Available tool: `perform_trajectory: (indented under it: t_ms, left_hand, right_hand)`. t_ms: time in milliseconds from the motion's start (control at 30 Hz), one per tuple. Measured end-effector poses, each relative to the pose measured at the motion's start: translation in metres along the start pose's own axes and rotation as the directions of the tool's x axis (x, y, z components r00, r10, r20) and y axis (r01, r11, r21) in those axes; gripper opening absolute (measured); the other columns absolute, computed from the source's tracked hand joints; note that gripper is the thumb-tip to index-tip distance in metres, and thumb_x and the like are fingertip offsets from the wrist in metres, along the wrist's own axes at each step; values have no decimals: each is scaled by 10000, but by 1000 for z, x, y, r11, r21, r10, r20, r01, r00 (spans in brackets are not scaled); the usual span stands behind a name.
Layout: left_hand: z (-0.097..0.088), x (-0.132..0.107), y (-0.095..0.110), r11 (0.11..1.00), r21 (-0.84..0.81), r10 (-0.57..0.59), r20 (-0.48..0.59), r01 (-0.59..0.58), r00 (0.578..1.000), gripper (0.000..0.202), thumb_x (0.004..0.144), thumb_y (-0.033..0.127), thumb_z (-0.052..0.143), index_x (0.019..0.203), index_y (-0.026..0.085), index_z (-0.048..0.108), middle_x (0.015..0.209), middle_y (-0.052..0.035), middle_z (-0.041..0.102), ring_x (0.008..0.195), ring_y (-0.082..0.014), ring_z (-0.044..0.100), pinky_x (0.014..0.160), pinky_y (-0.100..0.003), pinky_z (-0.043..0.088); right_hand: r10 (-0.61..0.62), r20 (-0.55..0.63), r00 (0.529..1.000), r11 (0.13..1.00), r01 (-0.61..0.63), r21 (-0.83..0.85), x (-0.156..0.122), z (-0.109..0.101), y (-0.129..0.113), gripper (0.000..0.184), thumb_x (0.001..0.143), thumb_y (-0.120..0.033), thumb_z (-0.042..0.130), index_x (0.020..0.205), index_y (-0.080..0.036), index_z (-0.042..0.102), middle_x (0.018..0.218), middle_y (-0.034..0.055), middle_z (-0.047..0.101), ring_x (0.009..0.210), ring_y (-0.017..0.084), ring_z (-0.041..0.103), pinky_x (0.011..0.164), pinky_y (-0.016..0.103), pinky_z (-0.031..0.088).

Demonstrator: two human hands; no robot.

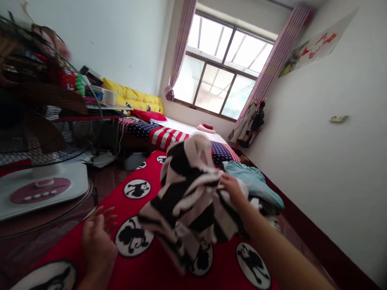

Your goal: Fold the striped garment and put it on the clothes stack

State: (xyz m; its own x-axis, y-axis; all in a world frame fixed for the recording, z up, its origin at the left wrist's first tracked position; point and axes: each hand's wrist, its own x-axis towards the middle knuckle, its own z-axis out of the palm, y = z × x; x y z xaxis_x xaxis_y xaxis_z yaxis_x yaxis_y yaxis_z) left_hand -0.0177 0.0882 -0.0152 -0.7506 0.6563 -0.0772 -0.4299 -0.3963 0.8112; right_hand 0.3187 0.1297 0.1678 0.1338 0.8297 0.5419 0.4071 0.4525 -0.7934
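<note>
My right hand (232, 186) grips a black-and-white striped garment (187, 201) and holds it up in the air above a red blanket (157, 262) printed with black-and-white round figures. The cloth hangs crumpled and blurred. My left hand (97, 237) hovers low over the red blanket at the lower left, fingers spread, holding nothing. Just right of the striped garment lies a light blue cloth (255, 183) on a small pile of clothes.
A standing fan (39, 121) with a white base fills the left. Beyond it a cluttered table (102, 106). A bed with a stars-and-stripes cover (163, 135), red pillow and yellow headboard runs toward the window (220, 72). Clothes hang in the right corner.
</note>
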Motion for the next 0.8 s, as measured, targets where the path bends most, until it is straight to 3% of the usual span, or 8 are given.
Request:
perform_trajectory:
  t_ms: [133, 233, 300, 400, 467, 567, 667, 800]
  left_hand:
    - [-3, -1, 9, 971, 114, 207, 34, -210, 978, 324, 765, 330, 594, 1064, 208, 577, 955, -4, 631, 711, -106, 576, 558, -181, 442]
    - [10, -24, 12, 868, 325, 272, 323, -376, 906, 280, 823, 399, 551, 1023, 207, 596, 1012, -40, 645, 899, -184, 614, 755, -281, 501]
    - [25, -46, 15, 731, 434, 176, 625, -526, 761, 290, 833, 419, 537, 1025, 218, 619, 1061, -65, 649, 1018, -234, 603, 884, -363, 488]
    - [50, -77, 17, 396, 452, -113, 888, -799, 446, 595, 717, 435, 674, 1280, 290, 546, 1340, -95, 525, 1253, -318, 464, 1024, -479, 391]
    - [64, -89, 17, 161, 439, -333, 867, -884, 370, 928, 569, 465, 783, 1410, 334, 415, 1423, -122, 440, 1299, -391, 397, 1011, -546, 374]
    - [77, -93, 13, -75, 390, -544, 755, -918, 366, 1017, 531, 473, 795, 1436, 253, 387, 1259, -176, 562, 1142, -400, 539, 908, -515, 450]
    - [85, -87, 8, -117, 256, -629, 729, -960, 271, 751, 668, 307, 665, 1367, 138, 448, 1096, -166, 655, 1010, -344, 626, 867, -455, 482]
    - [112, -76, 19, -71, 75, -698, 709, -995, 103, 428, 610, 205, 633, 1035, 154, 646, 966, -144, 701, 871, -339, 663, 759, -422, 507]
  right_hand:
    - [137, 297, 945, 990, -125, -60, -127, 36, 64, 307, 699, -408, 690, 533, -170, 589, 483, -36, 540, 470, 111, 494, 440, 204, 378]
    - [225, 161, 961, 974, -221, -42, -171, 40, 86, 290, 819, -453, 582, 807, -179, 676, 711, 9, 662, 668, 157, 595, 605, 240, 455]
    - [289, -91, 953, 957, -290, 12, -182, 37, 94, 367, 859, -501, 518, 936, -172, 660, 689, 11, 649, 647, 161, 593, 614, 251, 457]
    - [355, -341, 871, 934, -348, 84, -187, 28, 103, 412, 860, -551, 496, 963, -172, 621, 680, 7, 635, 578, 152, 564, 573, 254, 448]
    - [376, -374, 848, 926, -357, 123, -187, 21, 109, 413, 845, -565, 514, 961, -179, 607, 812, 34, 670, 602, 149, 574, 596, 262, 464]
    - [423, -368, 828, 906, -389, 166, -187, 11, 116, 438, 816, -593, 536, 949, -182, 606, 897, 53, 681, 612, 149, 576, 631, 281, 490]
    - [470, -372, 800, 882, -430, 190, -188, 6, 119, 476, 777, -630, 551, 926, -182, 615, 877, 58, 685, 601, 162, 577, 613, 292, 503]
    - [470, -335, 817, 883, -443, 158, -186, 4, 121, 442, 777, -619, 557, 907, -202, 627, 789, 29, 673, 585, 166, 572, 601, 284, 503]
